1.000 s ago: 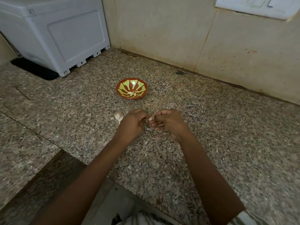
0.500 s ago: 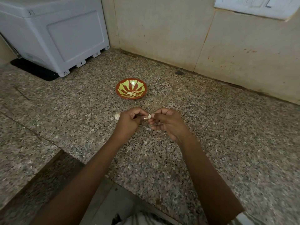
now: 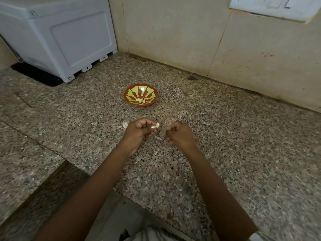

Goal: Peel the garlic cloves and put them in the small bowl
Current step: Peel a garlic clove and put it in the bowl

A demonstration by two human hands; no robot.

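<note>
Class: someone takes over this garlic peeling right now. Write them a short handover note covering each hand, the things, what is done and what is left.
Left hand: pinches a garlic clove that looks mostly peeled.
Right hand: fingers curled, blurred; cannot tell whether it holds skin.
Small bowl: on the granite counter beyond the hands.
Done: a few peeled cloves lie in the bowl.
Unpeeled garlic lies beside the left hand; a skin scrap sits between the hands.
Left: finish this clove, drop it in the bowl, then peel the remaining garlic.
</note>
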